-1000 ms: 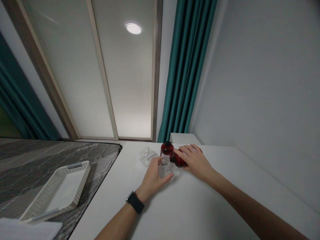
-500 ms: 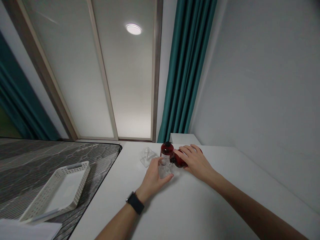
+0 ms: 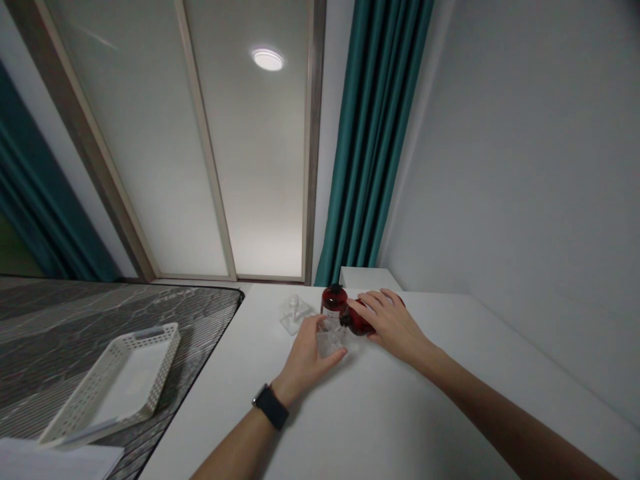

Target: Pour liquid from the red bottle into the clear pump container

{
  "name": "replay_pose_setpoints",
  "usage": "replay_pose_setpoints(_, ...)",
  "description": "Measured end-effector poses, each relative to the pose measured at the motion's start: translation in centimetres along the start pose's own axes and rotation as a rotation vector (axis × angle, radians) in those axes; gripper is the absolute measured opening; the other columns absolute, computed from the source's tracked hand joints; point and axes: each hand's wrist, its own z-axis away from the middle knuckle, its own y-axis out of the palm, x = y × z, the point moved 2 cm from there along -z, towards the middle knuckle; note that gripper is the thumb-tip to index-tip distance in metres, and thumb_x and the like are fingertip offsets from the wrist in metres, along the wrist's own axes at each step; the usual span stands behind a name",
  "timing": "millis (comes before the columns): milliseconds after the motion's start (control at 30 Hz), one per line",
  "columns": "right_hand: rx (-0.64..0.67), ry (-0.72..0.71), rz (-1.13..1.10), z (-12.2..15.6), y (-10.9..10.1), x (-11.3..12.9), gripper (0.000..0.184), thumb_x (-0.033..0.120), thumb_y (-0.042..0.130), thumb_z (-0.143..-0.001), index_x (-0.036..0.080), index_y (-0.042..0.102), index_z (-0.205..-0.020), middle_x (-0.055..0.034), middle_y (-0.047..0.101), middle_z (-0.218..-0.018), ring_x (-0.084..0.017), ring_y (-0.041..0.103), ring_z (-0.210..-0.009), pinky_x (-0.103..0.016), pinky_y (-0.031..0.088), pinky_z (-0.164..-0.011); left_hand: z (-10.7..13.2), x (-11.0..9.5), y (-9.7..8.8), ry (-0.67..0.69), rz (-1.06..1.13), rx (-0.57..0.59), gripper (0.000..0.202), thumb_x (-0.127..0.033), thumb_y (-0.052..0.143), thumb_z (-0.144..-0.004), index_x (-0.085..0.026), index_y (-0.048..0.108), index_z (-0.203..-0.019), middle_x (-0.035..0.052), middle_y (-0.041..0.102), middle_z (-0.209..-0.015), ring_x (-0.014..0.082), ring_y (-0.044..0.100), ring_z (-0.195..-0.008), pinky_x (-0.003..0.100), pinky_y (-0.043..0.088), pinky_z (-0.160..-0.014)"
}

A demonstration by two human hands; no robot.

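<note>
My left hand (image 3: 305, 357), with a black watch on its wrist, curls round a small clear container (image 3: 331, 342) on the white table (image 3: 380, 413). My right hand (image 3: 393, 322) grips a dark red bottle (image 3: 357, 323) that is tipped on its side, its black neck pointing left over the clear container. Just behind them a second dark red bottle (image 3: 333, 298) stands upright. A clear plastic piece (image 3: 295, 311) lies to the left of that bottle.
A white perforated tray (image 3: 117, 383) rests on a dark marbled surface (image 3: 75, 320) at the left, beside the table's edge. Some white paper (image 3: 55, 460) shows at the lower left. Teal curtains (image 3: 375, 140) and a grey wall stand behind the table.
</note>
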Motion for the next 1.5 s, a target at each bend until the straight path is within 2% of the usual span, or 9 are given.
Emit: replay_pose_setpoints(1500,-0.006,-0.001,-0.004,-0.04,-0.15,-0.06,0.077,0.015,0.082,-0.073,0.026,0.047,-0.141,-0.0089,0.066,-0.128,-0.029,0.057,-0.118,-0.047,0.037,-0.105,-0.03,0.26,0.14,0.009,0.0,-0.013,0.06,-0.031,0.077,-0.077,-0.019,0.047,-0.127,0.0099,0.058,-0.116,0.0276,0.058,-0.105,0.048,0.051,-0.094)
